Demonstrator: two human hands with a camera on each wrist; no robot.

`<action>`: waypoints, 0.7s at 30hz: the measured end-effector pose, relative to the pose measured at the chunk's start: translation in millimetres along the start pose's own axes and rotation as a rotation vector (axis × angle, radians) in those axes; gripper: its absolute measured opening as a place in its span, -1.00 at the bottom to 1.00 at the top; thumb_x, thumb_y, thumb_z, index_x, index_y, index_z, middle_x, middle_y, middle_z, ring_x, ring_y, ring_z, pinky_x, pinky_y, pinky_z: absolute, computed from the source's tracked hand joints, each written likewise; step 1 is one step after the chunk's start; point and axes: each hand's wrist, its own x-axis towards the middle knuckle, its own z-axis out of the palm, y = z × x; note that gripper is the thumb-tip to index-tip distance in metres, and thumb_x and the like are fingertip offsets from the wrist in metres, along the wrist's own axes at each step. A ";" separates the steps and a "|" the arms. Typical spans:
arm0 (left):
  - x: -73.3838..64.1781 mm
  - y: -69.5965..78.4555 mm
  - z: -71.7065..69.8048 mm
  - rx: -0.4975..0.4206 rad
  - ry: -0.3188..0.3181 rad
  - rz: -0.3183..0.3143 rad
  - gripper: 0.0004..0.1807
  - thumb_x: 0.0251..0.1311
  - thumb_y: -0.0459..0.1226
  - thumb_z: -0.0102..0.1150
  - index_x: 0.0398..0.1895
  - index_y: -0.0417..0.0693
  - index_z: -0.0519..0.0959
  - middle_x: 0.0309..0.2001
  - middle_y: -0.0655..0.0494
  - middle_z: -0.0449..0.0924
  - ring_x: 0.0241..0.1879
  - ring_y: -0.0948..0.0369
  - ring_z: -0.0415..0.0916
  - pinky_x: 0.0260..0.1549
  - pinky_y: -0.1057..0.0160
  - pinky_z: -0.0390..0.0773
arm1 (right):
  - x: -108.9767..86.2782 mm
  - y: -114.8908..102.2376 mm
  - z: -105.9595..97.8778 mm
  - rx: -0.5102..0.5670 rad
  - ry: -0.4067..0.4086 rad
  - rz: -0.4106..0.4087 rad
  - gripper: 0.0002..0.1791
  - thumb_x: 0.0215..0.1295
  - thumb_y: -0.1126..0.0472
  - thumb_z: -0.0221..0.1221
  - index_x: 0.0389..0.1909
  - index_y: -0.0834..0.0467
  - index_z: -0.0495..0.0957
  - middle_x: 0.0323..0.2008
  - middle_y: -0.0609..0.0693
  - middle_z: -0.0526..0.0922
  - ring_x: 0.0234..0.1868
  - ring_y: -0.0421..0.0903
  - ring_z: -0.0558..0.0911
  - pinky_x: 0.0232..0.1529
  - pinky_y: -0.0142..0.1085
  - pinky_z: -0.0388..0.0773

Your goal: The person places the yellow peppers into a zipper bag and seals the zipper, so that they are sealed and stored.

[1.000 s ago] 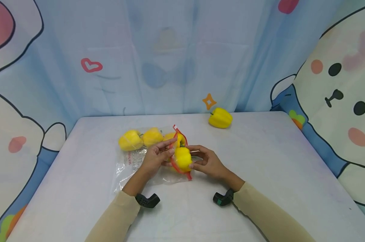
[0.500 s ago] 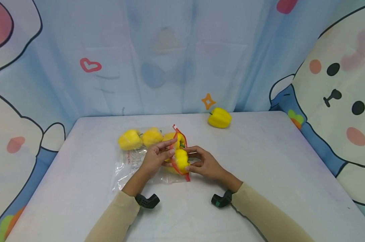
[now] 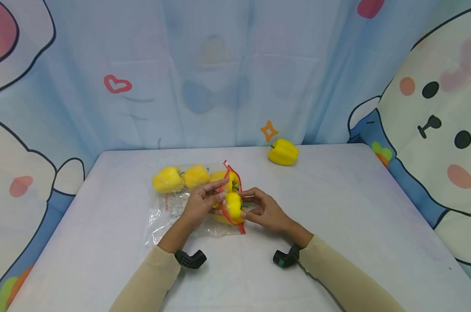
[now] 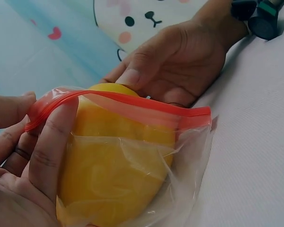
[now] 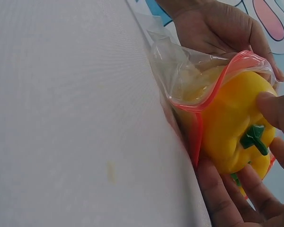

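A clear zip bag (image 3: 173, 212) with a red zip strip lies on its side, mouth to the right. My left hand (image 3: 198, 206) holds the bag's mouth, its red strip (image 4: 132, 98) pinched near the thumb in the left wrist view. My right hand (image 3: 268, 212) grips a yellow bell pepper (image 5: 232, 113) by its stem end, partly inside the mouth. Its green stem (image 5: 256, 139) faces out of the bag. Another yellow pepper (image 3: 232, 180) sits at the mouth beyond it. Two more peppers, one left (image 3: 168, 180) and one beside it (image 3: 196, 175), lie deeper in the bag.
A loose yellow bell pepper (image 3: 284, 152) lies at the back edge of the white-covered table (image 3: 356, 208). Behind the table hangs a light blue curtain (image 3: 219, 86) with cartoon prints. Black wrist cameras (image 3: 190, 259) sit on both wrists.
My right hand has moved slightly left, pushing the pepper a little further into the bag's mouth, and the pepper's stem has come into view. My left hand stays in place on the bag.
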 end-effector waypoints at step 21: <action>0.9 5.1 1.3 -0.043 0.006 -0.017 -0.53 0.35 -0.30 0.16 0.32 -0.04 0.47 -0.16 0.11 0.46 -0.39 0.31 0.53 -0.44 0.33 0.69 | -0.1 -3.0 5.6 -0.022 -0.003 -0.009 -0.44 0.24 0.26 0.32 0.27 0.13 0.43 0.24 0.11 0.49 0.22 0.12 0.56 0.09 -0.26 0.62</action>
